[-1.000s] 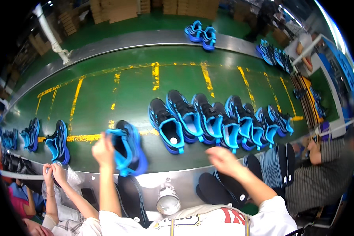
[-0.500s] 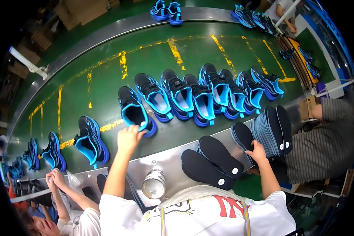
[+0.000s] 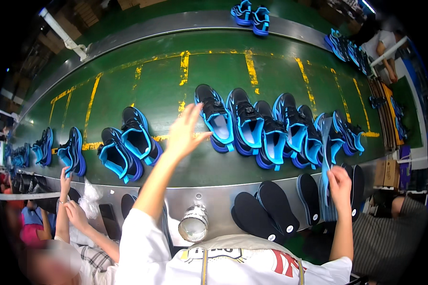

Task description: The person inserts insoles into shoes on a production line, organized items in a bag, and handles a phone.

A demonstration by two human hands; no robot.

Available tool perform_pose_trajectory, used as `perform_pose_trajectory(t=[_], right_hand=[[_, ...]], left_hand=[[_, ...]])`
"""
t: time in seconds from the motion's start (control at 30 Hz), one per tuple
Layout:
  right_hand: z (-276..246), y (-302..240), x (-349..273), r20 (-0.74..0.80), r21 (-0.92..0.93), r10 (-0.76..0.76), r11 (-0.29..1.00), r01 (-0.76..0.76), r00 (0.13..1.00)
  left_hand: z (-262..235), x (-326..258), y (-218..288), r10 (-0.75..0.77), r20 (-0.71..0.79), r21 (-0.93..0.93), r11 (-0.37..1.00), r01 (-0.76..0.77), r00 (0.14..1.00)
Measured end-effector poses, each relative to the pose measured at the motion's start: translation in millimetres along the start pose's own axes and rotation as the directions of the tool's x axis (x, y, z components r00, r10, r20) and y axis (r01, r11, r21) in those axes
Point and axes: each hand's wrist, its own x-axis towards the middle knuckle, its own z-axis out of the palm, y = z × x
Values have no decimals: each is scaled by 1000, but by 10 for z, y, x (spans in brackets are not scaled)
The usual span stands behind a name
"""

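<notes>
My left hand (image 3: 183,133) reaches over the green belt with its fingers spread and nothing in it. Just right of its fingertips is the nearest shoe (image 3: 215,118), a black and blue sneaker in a cluster of several. My right hand (image 3: 340,184) pinches an insole (image 3: 326,147), raised nearly edge-on so its light blue side shows, in front of the cluster's right-hand sneakers. Below it are stacks of black insoles (image 3: 309,199) on the metal ledge. Left of my left forearm, two sneakers (image 3: 139,135) stand close together on the belt.
A silver-white can (image 3: 194,224) and another pile of black insoles (image 3: 276,204) rest on the metal ledge (image 3: 214,183). At left, a co-worker's hand (image 3: 65,183) touches a sneaker (image 3: 72,152). Someone in a striped garment (image 3: 385,237) is close by on the right.
The sneaker my left hand held now stands further left beside another one, and that hand has let go. My right hand has lifted an insole off the ledge. The view has shifted.
</notes>
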Motion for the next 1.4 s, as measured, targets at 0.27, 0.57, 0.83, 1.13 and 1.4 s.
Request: perform_pose_trajectory(t=[0.27,0.57,0.83,1.13,1.4], right_hand=[[598,-1506,1283,781,326,7,849,-417,625],[2320,-1862,1076,720,-54,-211,933,356,661],[2340,-1781,563,484,-200,-454,775,599,748],[2098,-1953,702,769,-209,-209,811,547,604],[2720,-1674,730,621,-213,-450,690,691,641]], left_hand=[[456,579,-110,-431,-17,-437,815,381,902],[479,282,-182,-516,344,-579,541,610,784],[393,64,-200,-451,292,-754,433,493,843],[499,-5,-145,-527,149,-719,522,458,837],[528,-3,-142,-501,146,-782,470,410,853]])
